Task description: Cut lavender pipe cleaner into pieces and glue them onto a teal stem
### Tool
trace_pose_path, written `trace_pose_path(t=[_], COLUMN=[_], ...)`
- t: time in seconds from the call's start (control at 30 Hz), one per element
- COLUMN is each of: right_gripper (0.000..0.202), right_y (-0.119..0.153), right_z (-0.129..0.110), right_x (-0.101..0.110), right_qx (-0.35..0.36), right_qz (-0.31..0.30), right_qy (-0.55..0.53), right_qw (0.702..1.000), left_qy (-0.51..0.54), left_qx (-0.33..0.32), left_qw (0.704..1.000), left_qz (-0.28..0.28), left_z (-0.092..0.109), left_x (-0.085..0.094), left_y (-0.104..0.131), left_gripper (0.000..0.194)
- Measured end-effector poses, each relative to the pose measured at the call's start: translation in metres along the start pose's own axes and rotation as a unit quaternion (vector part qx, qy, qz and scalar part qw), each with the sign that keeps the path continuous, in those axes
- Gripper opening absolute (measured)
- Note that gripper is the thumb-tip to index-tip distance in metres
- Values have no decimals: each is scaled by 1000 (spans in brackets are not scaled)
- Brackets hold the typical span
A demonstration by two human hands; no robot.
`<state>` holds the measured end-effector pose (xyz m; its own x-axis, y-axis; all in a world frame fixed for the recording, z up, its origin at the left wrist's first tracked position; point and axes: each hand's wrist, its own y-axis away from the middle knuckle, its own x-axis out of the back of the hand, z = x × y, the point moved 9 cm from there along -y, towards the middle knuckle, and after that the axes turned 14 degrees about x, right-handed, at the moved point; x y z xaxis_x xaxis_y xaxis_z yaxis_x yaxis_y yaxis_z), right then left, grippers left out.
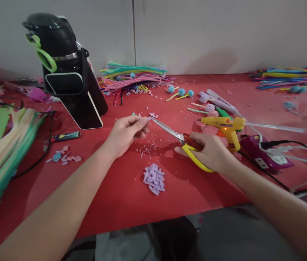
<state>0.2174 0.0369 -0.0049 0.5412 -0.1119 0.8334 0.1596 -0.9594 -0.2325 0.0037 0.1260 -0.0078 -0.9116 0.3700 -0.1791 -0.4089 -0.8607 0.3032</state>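
Note:
My left hand (pixel 127 132) pinches a small lilac piece (pixel 149 119) between thumb and fingertips. Wrapped round yellow and red handles, my right hand (pixel 206 148) grips a pair of scissors (pixel 170 130). The blades look nearly together, and their tips reach the lilac piece at my left fingertips. On the red table below lies a small heap of cut lilac pieces (pixel 154 179). Tiny pale trimmings (pixel 148 149) are scattered between that heap and my hands.
A black bottle (pixel 72 61) with a phone leaning on it stands back left. On the right lie a yellow glue gun (pixel 224 127), its light orange, and a purple power strip (pixel 265 154) with cables. Bundled colored stems (pixel 134 76) lie along the wall; more fuzzy stems (pixel 9 152) sit left.

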Motion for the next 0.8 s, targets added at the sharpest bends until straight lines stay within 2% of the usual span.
trace_pose_path(t=[0.5,0.8], right_gripper=[66,69], right_y=[0,-1], right_z=[-3,-2], right_x=[-2,-4], right_qx=[-5,1], right_qz=[5,5], right_qy=[10,21], right_qw=[1000,1000], left_qy=[40,30], left_qx=[11,32], left_qw=[999,999], left_qz=[-35,-22], left_z=[-7,-9], left_x=[-10,-13], left_y=[-2,-1], left_gripper=[13,13])
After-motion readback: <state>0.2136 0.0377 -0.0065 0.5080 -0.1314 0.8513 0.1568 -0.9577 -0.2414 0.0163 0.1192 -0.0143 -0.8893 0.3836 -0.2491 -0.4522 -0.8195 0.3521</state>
